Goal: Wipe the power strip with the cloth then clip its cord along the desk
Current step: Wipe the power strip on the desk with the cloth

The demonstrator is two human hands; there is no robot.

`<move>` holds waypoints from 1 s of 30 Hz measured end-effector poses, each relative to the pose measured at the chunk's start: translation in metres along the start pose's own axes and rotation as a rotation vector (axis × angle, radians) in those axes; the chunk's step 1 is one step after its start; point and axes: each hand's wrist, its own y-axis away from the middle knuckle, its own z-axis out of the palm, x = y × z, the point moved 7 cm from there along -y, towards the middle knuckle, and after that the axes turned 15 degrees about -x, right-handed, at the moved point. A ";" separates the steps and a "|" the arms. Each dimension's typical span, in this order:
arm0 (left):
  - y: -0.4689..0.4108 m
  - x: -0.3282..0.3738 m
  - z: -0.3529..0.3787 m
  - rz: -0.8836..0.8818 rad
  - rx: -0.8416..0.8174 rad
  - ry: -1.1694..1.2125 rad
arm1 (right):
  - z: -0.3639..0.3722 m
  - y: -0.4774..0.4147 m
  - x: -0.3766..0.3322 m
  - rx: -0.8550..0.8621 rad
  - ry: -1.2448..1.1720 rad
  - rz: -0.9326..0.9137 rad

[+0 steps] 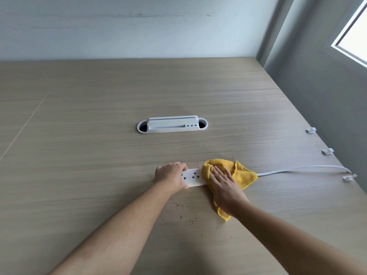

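Observation:
A white power strip (pixel 193 177) lies flat on the wooden desk (pixel 99 155). My left hand (pixel 170 176) grips its left end, fingers curled over the far edge. My right hand (pixel 224 185) lies flat, fingers spread, pressing a yellow cloth (pixel 241 173) onto the strip's right part, which the cloth hides. The white cord (pixel 297 169) runs from under the cloth to the right, curving toward the desk's right edge. Three white cable clips sit along that edge: the far clip (pixel 311 130), the middle clip (pixel 327 151) and the near clip (pixel 349 177), where the cord ends.
A white cable grommet box (pixel 172 125) is set into the desk behind the strip. Brown crumbs (pixel 186 215) are scattered in front of and around the strip. A grey wall runs along the desk's right edge, a pale wall along the back.

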 end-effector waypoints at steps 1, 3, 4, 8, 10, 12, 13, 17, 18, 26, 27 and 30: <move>0.001 0.000 0.001 0.001 0.009 0.004 | 0.004 0.008 0.001 0.008 0.013 0.025; 0.001 0.000 0.002 0.009 0.020 0.004 | 0.019 0.020 -0.016 -0.049 0.010 -0.016; 0.001 0.001 0.002 0.014 0.024 0.003 | 0.021 0.020 -0.026 -0.074 0.010 -0.049; 0.001 0.000 0.000 0.013 0.030 0.012 | 0.001 -0.001 -0.018 -0.062 0.055 -0.019; 0.000 -0.001 0.002 0.013 0.021 0.020 | 0.002 0.003 -0.002 -0.105 0.059 0.043; 0.000 -0.002 0.003 0.016 0.020 0.030 | 0.014 0.018 -0.005 -0.071 0.078 0.039; 0.000 -0.001 0.003 0.021 0.025 0.028 | 0.022 0.023 -0.014 -0.080 0.068 0.001; 0.000 0.001 0.000 0.019 0.044 0.001 | 0.002 -0.002 -0.039 -0.037 0.019 -0.123; 0.000 0.000 0.001 0.009 0.038 0.000 | -0.004 -0.011 -0.029 -0.051 -0.001 -0.089; -0.002 -0.003 0.004 0.007 0.050 0.027 | 0.017 0.023 -0.035 -0.079 -0.060 -0.105; -0.003 -0.003 0.003 0.010 0.061 0.028 | 0.007 0.015 -0.041 -0.085 -0.054 -0.112; -0.002 -0.004 0.005 0.005 0.058 0.036 | -0.003 -0.010 -0.019 -0.129 -0.070 -0.044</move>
